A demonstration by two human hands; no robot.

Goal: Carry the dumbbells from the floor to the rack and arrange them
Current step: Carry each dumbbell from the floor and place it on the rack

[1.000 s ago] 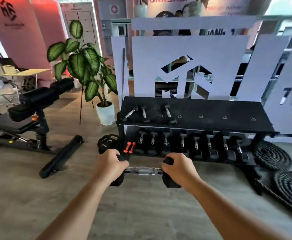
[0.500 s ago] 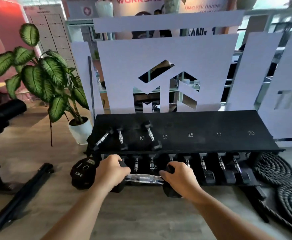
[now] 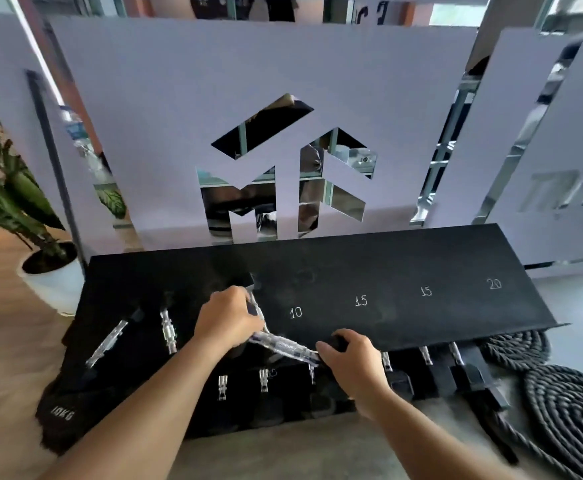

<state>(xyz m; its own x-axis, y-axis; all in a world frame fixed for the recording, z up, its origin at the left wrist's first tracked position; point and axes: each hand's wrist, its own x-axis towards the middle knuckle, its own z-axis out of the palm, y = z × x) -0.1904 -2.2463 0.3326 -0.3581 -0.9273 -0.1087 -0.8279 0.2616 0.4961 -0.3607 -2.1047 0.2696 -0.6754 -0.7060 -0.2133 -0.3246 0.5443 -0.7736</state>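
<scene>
Now both forearms stretched forward, angled inward over front edge of dumbbell rack [image 3: 404, 271]. Left hand [image 3: 227, 318] knuckles up, fingers curled over left head of carried dumbbell [image 3: 285, 348], above top shelf near the chalked "10" mark [image 3: 296, 312]. Right hand [image 3: 352, 362] lower, at shelf's front lip, fingers clamped round right head of same dumbbell. Chrome handle showing between the two hands, tilted, left end higher and further back, right end lower and nearer. Motion blur on handle; contact with shelf not clear.

Three more dumbbells on top shelf at far left: one angled dumbbell [image 3: 108, 341], one upright-lying dumbbell [image 3: 168, 329], one partly hidden behind left hand, its handle crossing the carried one. Lower shelf [image 3: 456, 379] holding row of dumbbells, chrome handles visible. Black weight marked 10KG [image 3: 62, 415] on floor at rack's left foot. Coiled battle rope [image 3: 567, 403] on floor right. Potted plant [image 3: 9, 188] at left. Grey cut-out logo panel [image 3: 283, 98] behind rack.
</scene>
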